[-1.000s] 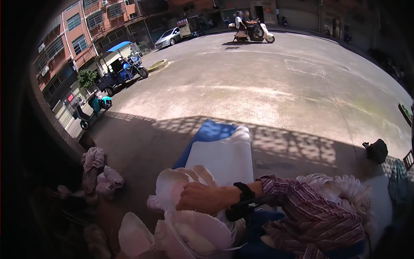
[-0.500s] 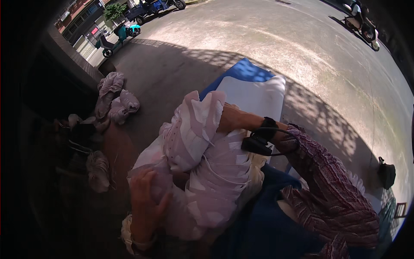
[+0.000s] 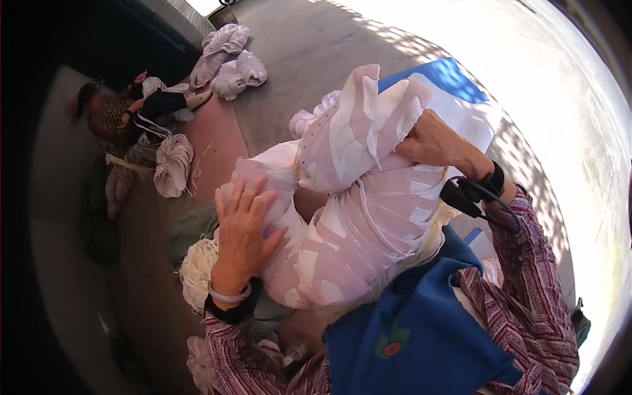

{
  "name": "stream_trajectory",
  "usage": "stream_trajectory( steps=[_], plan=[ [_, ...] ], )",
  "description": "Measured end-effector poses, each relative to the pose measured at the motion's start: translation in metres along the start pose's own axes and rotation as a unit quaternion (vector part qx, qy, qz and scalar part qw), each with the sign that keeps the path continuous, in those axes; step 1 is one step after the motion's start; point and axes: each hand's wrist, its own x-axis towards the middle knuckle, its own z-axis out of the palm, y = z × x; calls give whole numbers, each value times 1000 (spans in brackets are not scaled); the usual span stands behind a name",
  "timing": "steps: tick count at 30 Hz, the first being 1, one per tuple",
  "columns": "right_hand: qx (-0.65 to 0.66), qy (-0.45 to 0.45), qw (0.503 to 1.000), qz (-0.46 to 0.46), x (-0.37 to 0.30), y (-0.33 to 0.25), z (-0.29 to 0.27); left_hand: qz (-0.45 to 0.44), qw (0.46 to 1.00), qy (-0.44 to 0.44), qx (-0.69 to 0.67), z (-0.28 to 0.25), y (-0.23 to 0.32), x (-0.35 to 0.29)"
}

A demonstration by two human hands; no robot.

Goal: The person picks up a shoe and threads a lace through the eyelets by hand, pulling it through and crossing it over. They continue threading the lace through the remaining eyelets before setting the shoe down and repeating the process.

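Beside the blue apron (image 3: pixel 428 322), left hand (image 3: pixel 245 230) spread flat on a pink-white bundle (image 3: pixel 359 237), right hand (image 3: pixel 438 141) partly hidden, grip unclear.

The bundled pink pieces (image 3: pixel 352 243) look matt, partly mesh-textured.

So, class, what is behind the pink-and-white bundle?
Beyond the pink-and-white bundle, a white sheet and a blue sheet show at its upper right. The bundle and the right hand cover part of the white sheet, so anything there cannot be seen.
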Motion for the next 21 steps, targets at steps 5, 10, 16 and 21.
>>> stream_trajectory(
  steps=[5,10,16,21],
  plan=[
    [-92,90,967,-222,-24,-27,9,1,963,75,-260,-2,41,28],
    [-68,14,984,-165,-8,-14,10,6,963,92,-255,13,48,59],
    [-263,-82,961,-30,-6,-43,4,-19,960,76,-270,24,34,83],
    [-91,7,967,-236,-64,-15,23,-175,865,61,-466,20,-4,74]
  ],
)
